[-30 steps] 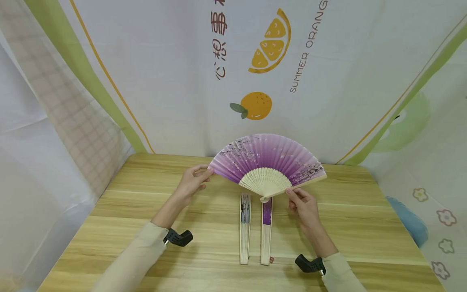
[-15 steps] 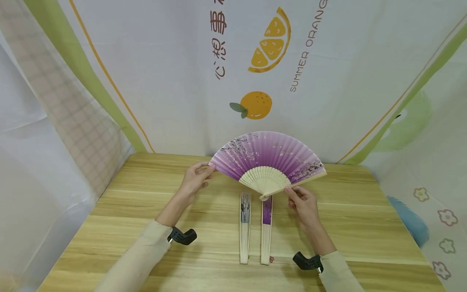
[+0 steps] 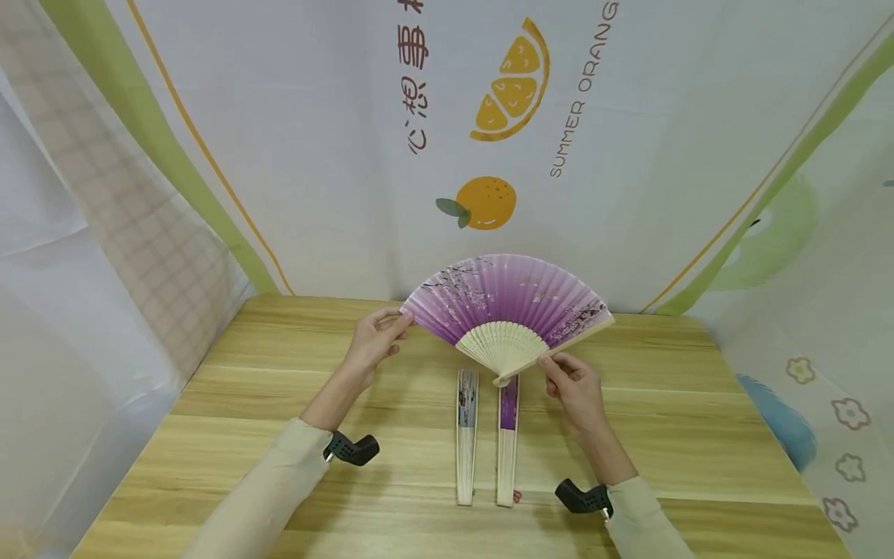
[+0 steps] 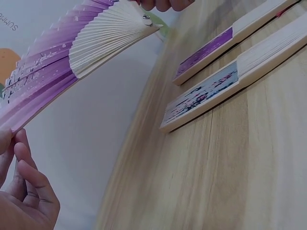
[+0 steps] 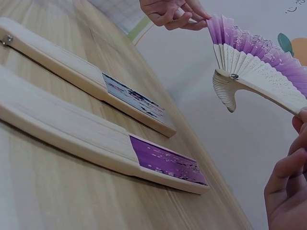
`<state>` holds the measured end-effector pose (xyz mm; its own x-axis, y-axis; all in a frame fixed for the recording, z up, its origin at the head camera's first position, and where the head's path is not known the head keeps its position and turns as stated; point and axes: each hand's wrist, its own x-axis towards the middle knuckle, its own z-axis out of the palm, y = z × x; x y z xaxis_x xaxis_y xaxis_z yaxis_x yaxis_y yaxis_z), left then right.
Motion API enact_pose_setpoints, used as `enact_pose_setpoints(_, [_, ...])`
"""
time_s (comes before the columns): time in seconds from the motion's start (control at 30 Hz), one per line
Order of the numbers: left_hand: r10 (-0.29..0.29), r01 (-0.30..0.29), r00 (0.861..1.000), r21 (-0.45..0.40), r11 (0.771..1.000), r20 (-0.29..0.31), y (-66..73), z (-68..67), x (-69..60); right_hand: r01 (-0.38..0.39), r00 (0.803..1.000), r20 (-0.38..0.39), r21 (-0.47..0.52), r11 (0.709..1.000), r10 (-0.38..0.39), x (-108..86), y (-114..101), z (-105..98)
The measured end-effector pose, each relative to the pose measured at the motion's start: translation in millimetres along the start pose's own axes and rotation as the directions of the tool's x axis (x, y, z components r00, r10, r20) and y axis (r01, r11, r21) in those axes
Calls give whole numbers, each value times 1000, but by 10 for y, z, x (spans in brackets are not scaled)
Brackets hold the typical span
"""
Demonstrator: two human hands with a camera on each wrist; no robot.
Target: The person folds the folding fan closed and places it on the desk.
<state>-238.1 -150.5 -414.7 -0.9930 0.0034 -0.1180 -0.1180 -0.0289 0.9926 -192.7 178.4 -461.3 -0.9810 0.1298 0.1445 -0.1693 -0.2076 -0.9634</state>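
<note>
A purple folding fan (image 3: 513, 291) with printed blossoms and pale slatted ribs is spread wide above the far part of the table. My left hand (image 3: 373, 341) pinches its left end between thumb and fingers; the left wrist view shows this grip on the leaf's corner (image 4: 14, 120). With thumb and fingers, my right hand (image 3: 576, 388) holds the right outer rib, not far from the pivot (image 5: 234, 76). Below the spread fan, two folded fans lie side by side: one with a grey-blue leaf (image 3: 467, 442), one with a purple leaf (image 3: 507, 450).
The wooden table (image 3: 279, 388) reaches back to a hanging white cloth (image 3: 335, 155) printed with oranges and lettering. A small red item (image 3: 517, 495) shows beside the folded purple fan. Each wrist wears a black camera mount (image 3: 352, 449).
My left hand has shifted slightly right and up with the fan's left end. My right hand has moved a little left, and the spread has narrowed slightly. The folded fans stay put.
</note>
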Motion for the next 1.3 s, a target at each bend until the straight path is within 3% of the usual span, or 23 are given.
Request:
enact_pose_setpoints(0.73, [11, -11, 1000, 19, 1000, -23, 65, 116, 43, -15, 999, 36, -58, 998, 17, 9, 5, 109])
enact_pose_setpoints(1.3, [28, -28, 999, -5, 1000, -22, 138, 223, 99, 25, 991, 133, -116, 993, -9, -13, 51, 205])
